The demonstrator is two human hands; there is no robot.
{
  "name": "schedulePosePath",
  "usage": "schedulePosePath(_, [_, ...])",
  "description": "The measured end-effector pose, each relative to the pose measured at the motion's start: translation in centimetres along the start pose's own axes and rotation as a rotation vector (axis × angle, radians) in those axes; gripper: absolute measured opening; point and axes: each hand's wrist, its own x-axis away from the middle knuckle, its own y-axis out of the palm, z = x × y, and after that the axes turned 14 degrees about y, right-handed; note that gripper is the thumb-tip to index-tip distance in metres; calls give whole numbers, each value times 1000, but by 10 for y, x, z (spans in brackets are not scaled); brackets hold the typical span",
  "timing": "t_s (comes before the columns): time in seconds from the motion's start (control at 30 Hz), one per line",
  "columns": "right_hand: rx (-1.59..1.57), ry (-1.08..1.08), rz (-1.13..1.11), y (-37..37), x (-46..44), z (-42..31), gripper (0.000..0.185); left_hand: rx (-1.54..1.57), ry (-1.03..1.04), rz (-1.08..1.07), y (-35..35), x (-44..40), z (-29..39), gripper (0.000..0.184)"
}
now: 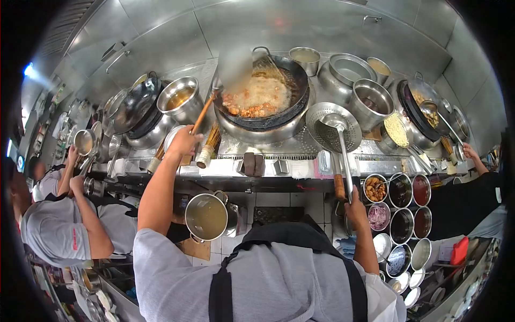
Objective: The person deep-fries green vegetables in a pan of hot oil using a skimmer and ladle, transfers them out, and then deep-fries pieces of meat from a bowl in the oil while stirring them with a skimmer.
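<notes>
My left hand (184, 140) is closed round a wooden handle (204, 115) that slants up to the left rim of a black wok (298, 102); a grey blur hides part of that area, so I cannot tell what head it carries. Browned pieces of food (257, 96) bubble in foaming oil in the wok. Low on the right, my right hand (355, 210) grips the long metal handle of a ladle (343, 140). The ladle's bowl lies over a round perforated skimmer (316, 115), whose wooden-ended handle points toward me beside the ladle's.
Bamboo brushes (209, 145) lie at the stove's front edge. Metal pots (371, 102) flank the wok. Seasoning tins (401, 190) stand at right, and a pot of liquid (206, 217) stands below my left arm. Co-workers are at left (64, 231) and right (456, 206), near other woks.
</notes>
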Motion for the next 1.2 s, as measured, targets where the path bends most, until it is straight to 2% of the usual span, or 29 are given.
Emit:
schedulePosePath(0.13, [-12, -29, -17, -2, -5, 7, 79, 88, 10, 50, -7, -7, 18, 21])
schedulePosePath(0.2, [-27, -21, -36, -2, -7, 9, 79, 123, -1, 80, -6, -5, 28, 23])
schedulePosePath(0.23, [-39, -14, -43, -2, -8, 9, 79, 63, -32, 91, -1, -2, 38, 33])
schedulePosePath(0.37, [-62, -31, -69, -5, -10, 12, 78, 273, -97, 34, 29, -1, 45, 39])
schedulePosePath(0.47, [-82, -59, -73, -7, -13, 16, 79, 398, -152, -12, 43, 3, 68, 36])
schedulePosePath(0.7, [-85, -85, -110, -7, -21, 26, 80, 778, -104, -115, 64, -1, 78, 20])
schedulePosePath(0.93, [-68, -87, -140, -15, -18, 20, 81, 781, -60, -99, 71, 21, 99, 26])
schedulePosePath(1.0, [-74, -68, -109, -20, -13, 15, 76, 714, -46, -77, 66, 35, 110, 27])
schedulePosePath(1.03, [-85, -78, -71, -21, -11, 13, 73, 671, -45, -86, 63, 37, 109, 36])
schedulePosePath(1.13, [-182, -93, 33, -11, -13, 14, 61, 555, 20, -74, 51, 45, 114, 43])
schedulePosePath(1.17, [-413, -38, -139, -4, -23, 13, 58, 519, 62, -77, 50, 45, 109, 51])
schedulePosePath(1.2, [-647, 22, -309, 0, -32, 11, 55, 462, 77, -62, 48, 46, 108, 51])
